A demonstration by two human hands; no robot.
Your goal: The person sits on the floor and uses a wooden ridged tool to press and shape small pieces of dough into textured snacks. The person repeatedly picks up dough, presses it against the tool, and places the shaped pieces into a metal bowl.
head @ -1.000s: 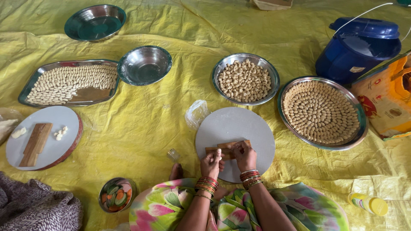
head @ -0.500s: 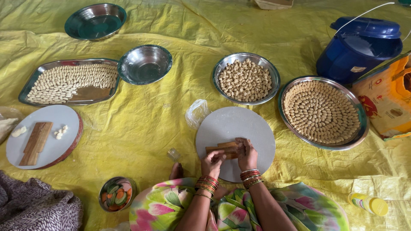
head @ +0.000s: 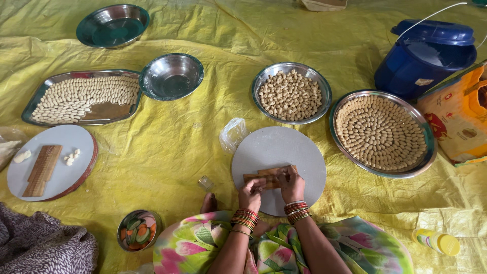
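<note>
From the head camera, the left hand (head: 252, 193) and right hand (head: 291, 183) both close their fingers on a ribbed wooden board (head: 265, 177) lying on the round grey board (head: 284, 152); a steel bowl of shaped pieces (head: 290, 94) sits at twelve o'clock, a round tray (head: 381, 133) at two.

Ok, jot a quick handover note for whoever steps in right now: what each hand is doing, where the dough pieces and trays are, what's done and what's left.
Left hand and right hand both press on the ridged wooden board lying on the round grey board; whether a piece is under the fingers cannot be told.
Done: round steel tray packed with shaped pieces in rings; rectangular tray mostly filled, one bare patch.
Left: steel bowl holds a heap of small pieces.
Empty steel bowl sits beside the rectangular tray.
</note>
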